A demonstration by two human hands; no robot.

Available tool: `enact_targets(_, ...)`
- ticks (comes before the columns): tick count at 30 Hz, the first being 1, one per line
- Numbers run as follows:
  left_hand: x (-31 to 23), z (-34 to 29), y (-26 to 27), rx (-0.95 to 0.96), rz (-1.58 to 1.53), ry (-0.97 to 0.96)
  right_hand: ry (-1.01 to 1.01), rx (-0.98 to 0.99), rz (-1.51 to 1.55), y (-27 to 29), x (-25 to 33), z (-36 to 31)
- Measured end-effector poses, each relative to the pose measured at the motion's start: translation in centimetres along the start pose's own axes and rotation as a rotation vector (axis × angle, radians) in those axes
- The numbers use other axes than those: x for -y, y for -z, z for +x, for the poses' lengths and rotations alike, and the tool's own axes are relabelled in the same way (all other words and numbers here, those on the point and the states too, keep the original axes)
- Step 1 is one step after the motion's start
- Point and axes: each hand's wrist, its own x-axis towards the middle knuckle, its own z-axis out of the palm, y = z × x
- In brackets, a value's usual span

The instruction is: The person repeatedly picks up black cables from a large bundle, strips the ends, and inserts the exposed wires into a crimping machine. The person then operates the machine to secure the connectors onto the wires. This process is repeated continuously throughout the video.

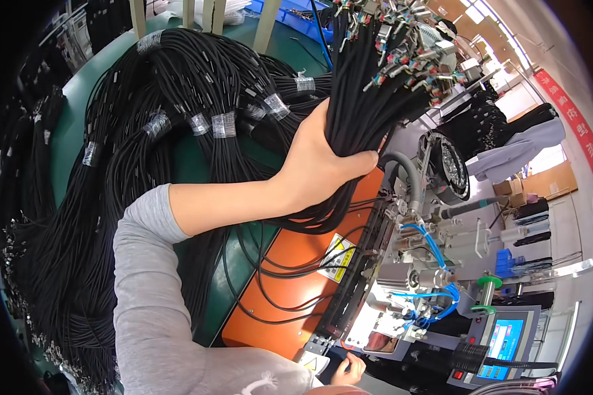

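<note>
My left hand is closed round a thick bundle of black cables, its thumb across the front. The bundle stands upright, its upper ends fanning out into many small metal connectors with coloured wire tips. Loose cables hang below the hand and run across an orange machine housing toward the machine's edge. Low in the picture, beside the machine's front, my right hand has its fingers curled together. What it holds, if anything, cannot be made out.
More black cable bundles tied with clear wrap cover the green table at left. On the right stand the machine's cylinders and blue air tubes, a cable reel and a control screen. A blue tray lies behind.
</note>
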Motion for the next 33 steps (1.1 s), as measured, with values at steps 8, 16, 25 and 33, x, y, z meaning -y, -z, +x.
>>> enact_targets(8,1.2,0.4,-0.7,-0.035,0.111,-0.087,-0.016,0.042,0.006,-0.5,-0.3,-0.2)
enact_targets(16,-3.3,18.3,-0.9,-0.591,0.546,-0.984,-0.089,0.094,0.002,1.0,-0.2,-0.4)
enact_targets(25,3.5,31.8,2.0,-0.321,1.848,-0.792,-0.195,0.154,-0.005,0.4,-1.0,-5.4)
enact_targets(33,0.0,20.5,-1.4,0.907,0.994,0.365,-0.213,0.141,0.064,3.5,0.3,-2.4)
